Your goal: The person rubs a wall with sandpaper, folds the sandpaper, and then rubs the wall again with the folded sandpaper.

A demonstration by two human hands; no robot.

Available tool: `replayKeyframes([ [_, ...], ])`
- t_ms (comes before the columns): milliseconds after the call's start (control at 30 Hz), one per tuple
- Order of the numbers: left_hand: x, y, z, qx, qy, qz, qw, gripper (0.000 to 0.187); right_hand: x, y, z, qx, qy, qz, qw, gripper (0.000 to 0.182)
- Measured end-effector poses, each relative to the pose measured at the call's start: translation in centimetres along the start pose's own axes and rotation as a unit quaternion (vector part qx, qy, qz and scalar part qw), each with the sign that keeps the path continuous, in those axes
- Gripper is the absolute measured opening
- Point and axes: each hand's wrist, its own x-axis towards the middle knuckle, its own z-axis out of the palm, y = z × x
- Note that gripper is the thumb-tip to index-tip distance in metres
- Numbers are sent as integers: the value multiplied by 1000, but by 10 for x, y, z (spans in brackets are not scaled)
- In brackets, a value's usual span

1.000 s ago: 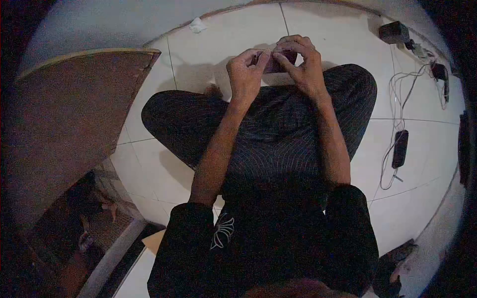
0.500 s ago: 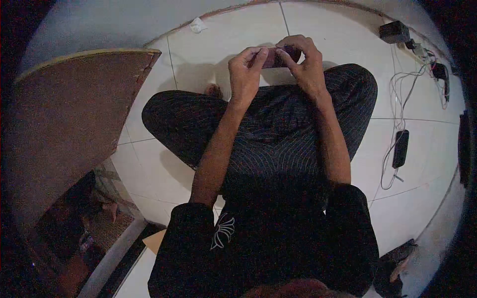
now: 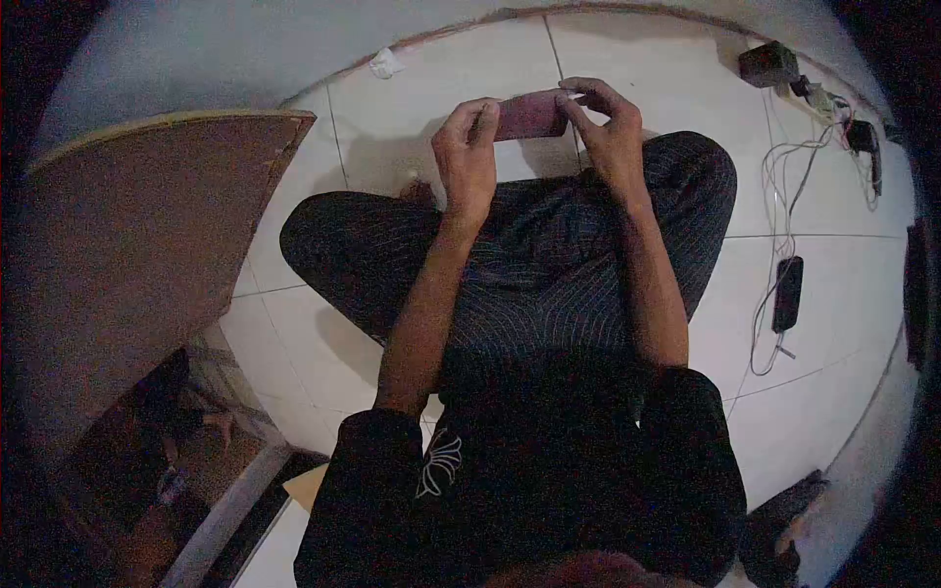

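A dull maroon rectangular piece point(image 3: 529, 116), flat and thin-looking, is stretched between my two hands above the floor in front of my crossed legs. I cannot make out its material. My left hand point(image 3: 466, 147) pinches its left end between thumb and fingers. At its upper right corner, my right hand point(image 3: 608, 122) grips the edge with thumb and bent fingers. A small pale spot shows beside the right fingertips.
A brown board point(image 3: 167, 216) stands at the left. White crumpled paper point(image 3: 386, 64) lies by the far wall. On the right are a black adapter point(image 3: 769, 65), tangled cables point(image 3: 784, 162) and a black phone-like object point(image 3: 788, 294). Another person's hand point(image 3: 221, 423) shows at lower left.
My hands have moved apart, the left one shifting leftward. The maroon piece, bunched or curled between the fingers before, is now spread out and shows a wider face.
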Motion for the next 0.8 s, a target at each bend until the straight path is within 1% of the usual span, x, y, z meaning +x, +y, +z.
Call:
replayKeyframes([
  [133,-2,7,-1,-15,6,10,1000,24,2,-2,-2,44,-16,17,999,24],
  [200,-1,3,-1,-5,13,10,1000,24,2,-7,-2,104,-16,63,992,22],
  [233,-1,2,-1,-5,13,12,1000,24,2,-5,-1,104,-16,61,993,22],
  [300,1,0,-1,-25,9,-3,1000,22,1,2,0,147,-22,39,988,19],
  [433,0,4,0,-43,6,20,999,21,1,-4,-1,129,-47,15,990,17],
  [500,-2,13,1,-20,-15,-20,999,22,0,-9,-1,127,-52,2,991,16],
  [533,-1,12,2,-21,-16,-19,999,22,1,-8,0,126,-51,2,991,16],
  [633,-1,11,3,-44,-24,4,999,23,1,-7,1,128,-35,-12,991,17],
  [700,0,12,3,-26,-51,-32,998,22,0,-10,1,98,-52,-16,994,18],
  [733,-1,16,4,-26,-51,-32,998,22,0,-10,1,99,-53,-16,994,18],
  [800,-5,23,5,40,-46,-11,998,18,-1,-8,2,126,-83,-15,988,15],
])
